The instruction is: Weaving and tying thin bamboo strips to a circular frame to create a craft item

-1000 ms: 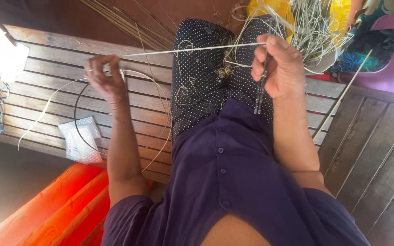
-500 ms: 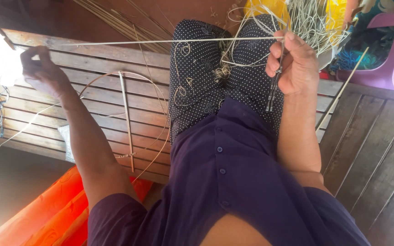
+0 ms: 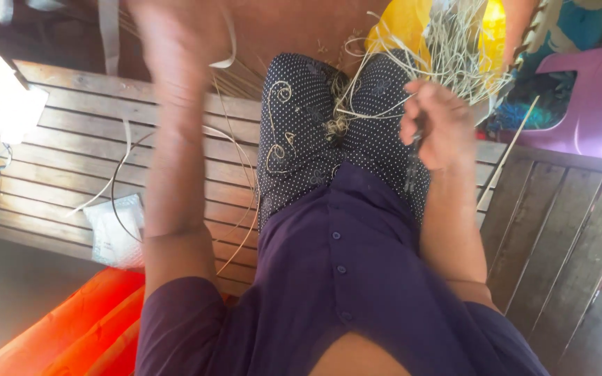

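Raised since half a second ago: left hand (image 3: 168, 28), then stretched out low and far left over the slats, now lifted high toward the far edge of the view, forearm upright and motion-blurred. Finger state there: cannot tell (too smeared), though a pale flat strip (image 3: 230, 43) curls away just right of it, apparently pulled taut upward.

Nearest the camera: purple shirt (image 3: 343, 278), then the dotted dark trousers (image 3: 315, 139) serving as a working lap, with loose fibre curls lying on them.

Right of the lap: right hand (image 3: 440, 125), fingers closed together around a thin dark tool (image 3: 412, 163) pointing down toward the knee, and pinching pale strands as well, likely to anchor the work against the pull.

Beyond that hand: tangled bundle of pale strips (image 3: 454, 56), in front of a yellow bag (image 3: 402, 24).

Left, on the wooden slatted bench (image 3: 57, 139): small clear plastic packet (image 3: 113, 233), a looped strand beside it. Far right: pink plastic stool (image 3: 587, 111).
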